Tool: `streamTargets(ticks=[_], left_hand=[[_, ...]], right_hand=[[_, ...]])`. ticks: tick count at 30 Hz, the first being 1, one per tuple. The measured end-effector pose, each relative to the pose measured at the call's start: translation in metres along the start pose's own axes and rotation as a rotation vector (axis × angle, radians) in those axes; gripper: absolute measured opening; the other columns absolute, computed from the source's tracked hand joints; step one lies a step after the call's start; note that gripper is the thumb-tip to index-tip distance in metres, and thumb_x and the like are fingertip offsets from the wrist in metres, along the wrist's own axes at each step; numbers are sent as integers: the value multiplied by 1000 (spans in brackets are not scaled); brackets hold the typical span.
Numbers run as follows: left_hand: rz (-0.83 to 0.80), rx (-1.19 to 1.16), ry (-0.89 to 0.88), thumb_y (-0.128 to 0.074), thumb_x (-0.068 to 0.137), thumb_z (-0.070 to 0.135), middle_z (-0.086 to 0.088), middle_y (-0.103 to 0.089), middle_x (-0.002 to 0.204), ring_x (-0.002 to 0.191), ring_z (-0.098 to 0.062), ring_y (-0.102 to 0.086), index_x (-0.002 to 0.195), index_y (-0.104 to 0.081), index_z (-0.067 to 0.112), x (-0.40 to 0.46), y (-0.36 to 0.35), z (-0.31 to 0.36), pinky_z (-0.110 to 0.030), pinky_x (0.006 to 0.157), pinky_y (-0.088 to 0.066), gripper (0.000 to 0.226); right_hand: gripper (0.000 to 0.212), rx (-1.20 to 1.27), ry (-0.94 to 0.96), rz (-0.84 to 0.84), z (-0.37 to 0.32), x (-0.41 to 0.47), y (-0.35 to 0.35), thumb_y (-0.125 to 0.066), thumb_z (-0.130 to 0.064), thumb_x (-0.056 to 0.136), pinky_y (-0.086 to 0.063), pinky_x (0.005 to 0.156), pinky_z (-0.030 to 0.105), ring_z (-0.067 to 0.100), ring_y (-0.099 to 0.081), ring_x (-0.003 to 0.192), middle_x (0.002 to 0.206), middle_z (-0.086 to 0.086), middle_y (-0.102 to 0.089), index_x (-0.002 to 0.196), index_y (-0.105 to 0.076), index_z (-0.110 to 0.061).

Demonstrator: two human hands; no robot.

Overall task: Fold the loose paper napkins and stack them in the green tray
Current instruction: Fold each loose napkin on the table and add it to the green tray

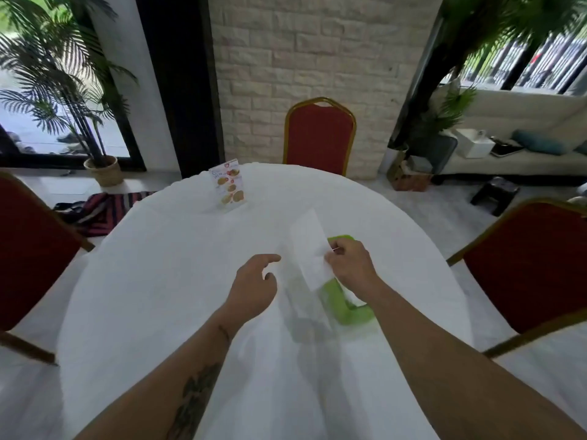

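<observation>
A folded white paper napkin [309,249] hangs in the air, pinched at its right edge by my right hand [349,265]. It is long and narrow and slants above the left part of the green tray [344,308]. The tray lies on the white tablecloth, mostly hidden by my right hand and the napkin; a white napkin [352,295] shows inside it. My left hand [254,284] hovers just left of the napkin, fingers apart, holding nothing. The napkin throws a grey shadow on the cloth below.
The round table [174,281] has a white cloth. A standing menu card [229,185] is at the far side. Red chairs stand at the far side [319,134], left [28,246] and right [533,268]. Potted plants stand by the windows.
</observation>
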State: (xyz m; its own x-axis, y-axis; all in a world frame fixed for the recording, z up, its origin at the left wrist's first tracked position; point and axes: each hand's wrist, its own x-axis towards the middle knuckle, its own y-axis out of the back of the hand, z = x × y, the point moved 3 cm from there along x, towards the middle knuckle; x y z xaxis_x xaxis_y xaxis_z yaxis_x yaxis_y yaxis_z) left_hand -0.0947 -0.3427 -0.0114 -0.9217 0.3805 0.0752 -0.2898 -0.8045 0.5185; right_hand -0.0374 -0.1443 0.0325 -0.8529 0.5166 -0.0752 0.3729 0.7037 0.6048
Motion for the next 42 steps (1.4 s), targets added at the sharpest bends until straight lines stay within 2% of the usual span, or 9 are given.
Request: streamTargets(ticks=[5, 10, 14, 23, 26, 29, 34, 37, 42], left_hand=[[-91, 73, 37, -47, 88, 5, 4, -55, 130, 118, -13, -53, 125, -57, 24, 7, -54, 32, -29, 100, -43, 43], [-224, 181, 105, -47, 89, 10, 5, -49, 138, 123, -13, -49, 133, -49, 23, -6, -111, 51, -27, 106, -38, 46], [-185, 215, 171, -49, 87, 10, 0, -48, 140, 125, -16, -48, 134, -48, 20, -14, -140, 59, -32, 109, -37, 48], [-153, 426, 97, -44, 85, 15, 0, -27, 156, 139, -22, -31, 143, -39, 17, -14, -162, 83, -33, 116, -25, 58], [-206, 541, 105, -34, 78, 28, -1, -26, 157, 142, -23, -26, 146, -35, 18, -8, -169, 85, -36, 117, -24, 69], [-310, 635, 158, -43, 81, 29, 1, -24, 158, 143, -22, -23, 147, -31, 20, -4, -176, 78, -42, 117, -24, 68], [-352, 588, 202, -52, 80, 24, 4, -24, 157, 143, -21, -24, 146, -33, 23, -1, -179, 74, -45, 115, -27, 69], [-283, 463, 196, -42, 72, 30, 2, -36, 152, 139, -20, -32, 140, -45, 22, 1, -169, 75, -40, 115, -28, 68], [31, 241, 126, -48, 89, 10, 2, -55, 134, 124, -17, -48, 124, -58, 19, 7, -155, 74, -30, 108, -36, 38]], right_hand=[[24, -35, -189, -11, 56, 13, 45, -49, -4, 78, -38, 55, 27, 22, -51, 67, 63, -6, -54, 60, -53, -19], [27, -6, -254, -59, 94, 26, 60, -50, -5, 71, -55, 76, 38, 31, -65, 85, 89, 10, -71, 88, -70, -6], [29, -2, -219, -132, 105, 34, 64, -52, -8, 73, -53, 71, 35, 27, -63, 81, 97, 11, -71, 97, -68, -5], [43, -578, 229, -135, 104, 36, 77, -52, -28, 85, -42, 88, 38, 28, -44, 117, 130, 7, -45, 126, -50, -15], [50, -688, 418, -271, 112, 36, 71, -49, -31, 88, -35, 100, 42, 29, -35, 129, 148, 5, -36, 136, -47, -17], [51, -769, 487, -430, 127, 31, 65, -45, -30, 91, -30, 104, 45, 29, -29, 136, 155, 3, -31, 141, -42, -19], [51, -766, 471, -467, 136, 33, 62, -44, -26, 92, -32, 103, 46, 30, -32, 135, 155, 1, -30, 143, -38, -20], [45, -711, 440, -462, 129, 41, 63, -45, -26, 92, -33, 101, 43, 27, -36, 131, 149, -2, -39, 137, -46, -22], [38, -427, 342, -305, 120, 61, 74, -50, -18, 89, -39, 100, 38, 24, -44, 122, 136, -3, -52, 125, -58, -23]])
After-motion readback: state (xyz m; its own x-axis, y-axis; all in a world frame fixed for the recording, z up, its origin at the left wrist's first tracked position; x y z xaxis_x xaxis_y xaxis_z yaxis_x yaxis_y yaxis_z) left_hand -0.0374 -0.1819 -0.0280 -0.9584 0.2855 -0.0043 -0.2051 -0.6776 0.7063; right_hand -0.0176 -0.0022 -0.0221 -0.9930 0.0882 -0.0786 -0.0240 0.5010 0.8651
